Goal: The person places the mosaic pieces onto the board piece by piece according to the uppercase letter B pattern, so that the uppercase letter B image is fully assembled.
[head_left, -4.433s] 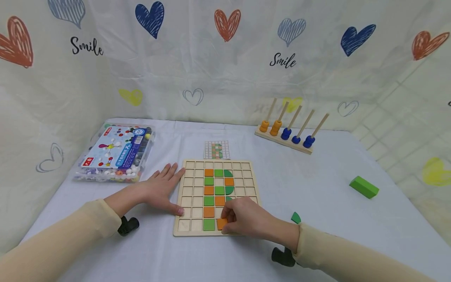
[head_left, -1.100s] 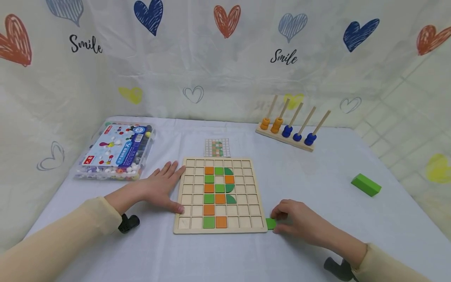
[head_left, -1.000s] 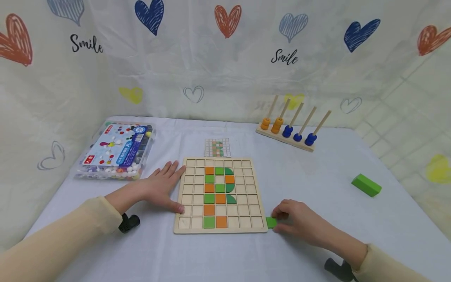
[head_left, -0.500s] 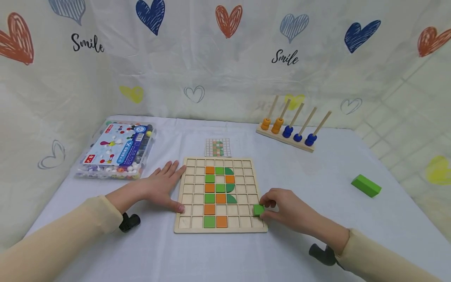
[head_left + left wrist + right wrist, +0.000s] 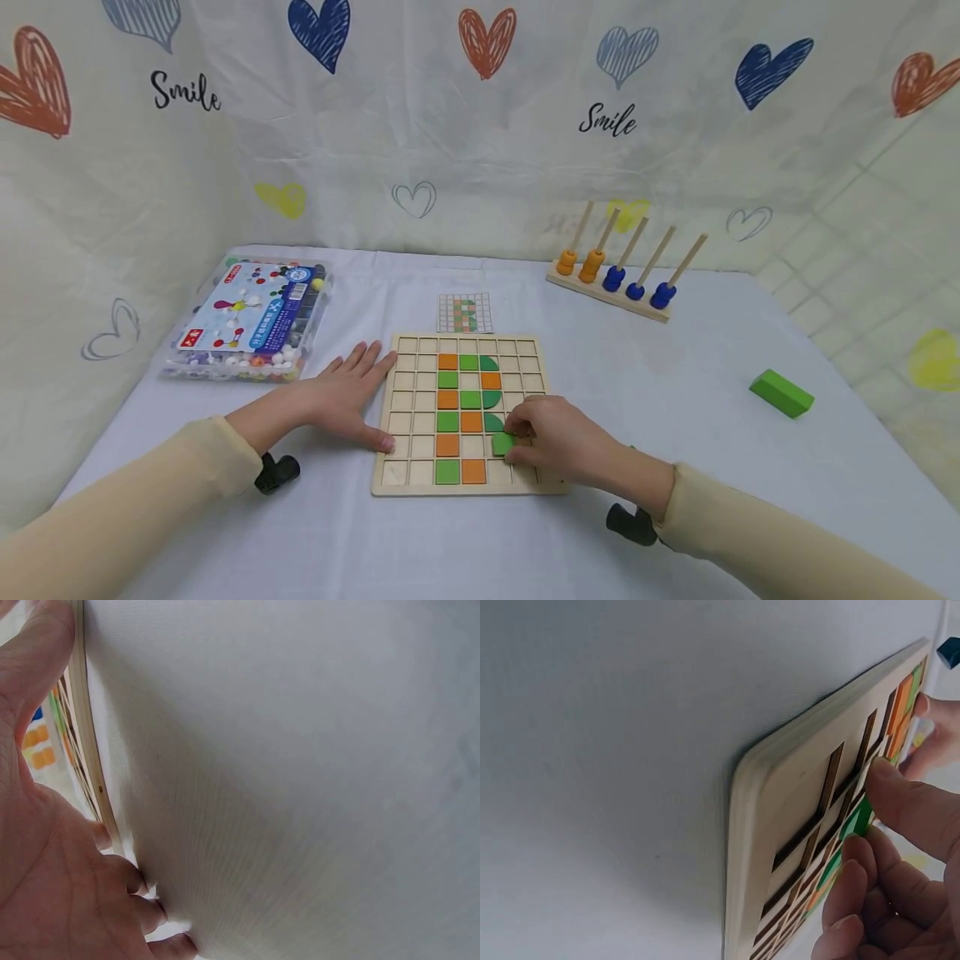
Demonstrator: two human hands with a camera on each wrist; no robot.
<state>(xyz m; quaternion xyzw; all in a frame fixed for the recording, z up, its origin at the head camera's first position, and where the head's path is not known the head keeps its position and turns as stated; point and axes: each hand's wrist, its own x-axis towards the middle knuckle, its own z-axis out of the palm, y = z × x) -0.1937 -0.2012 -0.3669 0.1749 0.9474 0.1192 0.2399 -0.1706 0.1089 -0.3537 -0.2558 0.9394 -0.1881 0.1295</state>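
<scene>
A wooden grid board lies on the white cloth, with orange and green square tiles and dark green rounded tiles set in some cells. My left hand rests at its left edge, fingers spread and thumb on the rim; the left wrist view shows the palm beside the board's side. Between thumb and fingertips, my right hand pinches a green square tile over the lower right part of the grid. In the right wrist view this tile is partly covered by the fingers.
Behind the board lies a small printed pattern card. A clear plastic box of beads stands at the left. At the back right is a peg stand with orange and blue beads; a green block lies farther right.
Earlier the right hand placed an orange tile in the bottom row. It then took a green tile beside the board's right edge and carried it left over the grid. The left hand stayed still.
</scene>
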